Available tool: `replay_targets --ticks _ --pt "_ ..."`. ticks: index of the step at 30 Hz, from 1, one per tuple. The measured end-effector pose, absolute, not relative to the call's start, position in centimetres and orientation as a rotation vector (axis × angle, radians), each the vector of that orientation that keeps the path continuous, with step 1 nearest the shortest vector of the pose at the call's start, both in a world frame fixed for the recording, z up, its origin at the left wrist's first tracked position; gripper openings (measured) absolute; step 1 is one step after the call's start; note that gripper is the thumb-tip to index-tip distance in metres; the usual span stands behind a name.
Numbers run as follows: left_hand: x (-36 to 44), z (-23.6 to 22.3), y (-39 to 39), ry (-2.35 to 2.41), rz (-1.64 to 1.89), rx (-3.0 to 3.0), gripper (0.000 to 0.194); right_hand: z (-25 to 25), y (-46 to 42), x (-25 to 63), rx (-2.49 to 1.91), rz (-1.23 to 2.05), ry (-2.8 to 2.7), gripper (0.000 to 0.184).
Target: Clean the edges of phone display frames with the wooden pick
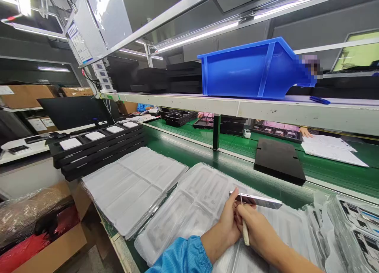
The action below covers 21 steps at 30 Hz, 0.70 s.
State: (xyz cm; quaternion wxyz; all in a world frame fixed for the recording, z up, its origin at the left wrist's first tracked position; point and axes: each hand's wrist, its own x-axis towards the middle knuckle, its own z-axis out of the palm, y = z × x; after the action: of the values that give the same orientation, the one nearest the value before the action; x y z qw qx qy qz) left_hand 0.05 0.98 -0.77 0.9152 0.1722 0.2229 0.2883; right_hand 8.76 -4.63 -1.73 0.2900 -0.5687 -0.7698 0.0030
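My left hand (pixel 225 222), in a blue sleeve, is closed on one end of a thin smartphone-like slab (pixel 265 202) with a silver edge. The slab is seen almost edge-on and points to the right. Beside it my right hand (pixel 260 227) grips a slim tool with a pale handle (pixel 245 232). Its thin tip rises against the slab's edge near my left thumb; the exact kind of tool does not show. Both hands are close together above a translucent plastic tray (pixel 195 214) with moulded compartments.
Another stack of plastic trays (pixel 133 190) lies left. Trays with phone parts (pixel 359 217) are at right. A blue bin (pixel 237 73) stands on the shelf overhead. Beyond are a black box (pixel 278 160), papers (pixel 334 148) and a co-worker's hand (pixel 305 131). Black stacked trays (pixel 100 150) stand left.
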Motion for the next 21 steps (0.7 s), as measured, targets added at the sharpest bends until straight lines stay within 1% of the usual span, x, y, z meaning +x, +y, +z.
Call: replay_targets --ticks 3,7,11,15,21 --pt "-0.1 -0.5 0.9 0.448 0.611 0.356 0.049 -0.6 -4.8 8.7 -1.511 0.076 -2.027 0.019" --pt "-0.3 -0.5 0.9 0.421 0.649 0.383 0.045 1.8 -5.4 8.9 -1.422 0.148 -1.879 0.021" --pt "-0.3 -0.8 1.0 0.452 0.738 0.389 0.041 3.2 -5.6 10.0 -1.321 0.05 -1.787 0.021" --pt "-0.3 -0.8 1.0 0.473 0.808 0.405 0.041 3.5 -5.2 11.1 -1.337 0.008 -1.766 0.02" --pt "-0.4 -0.6 1.0 0.476 0.787 0.425 0.044 4.1 -5.1 11.4 -1.412 0.007 -1.71 0.008"
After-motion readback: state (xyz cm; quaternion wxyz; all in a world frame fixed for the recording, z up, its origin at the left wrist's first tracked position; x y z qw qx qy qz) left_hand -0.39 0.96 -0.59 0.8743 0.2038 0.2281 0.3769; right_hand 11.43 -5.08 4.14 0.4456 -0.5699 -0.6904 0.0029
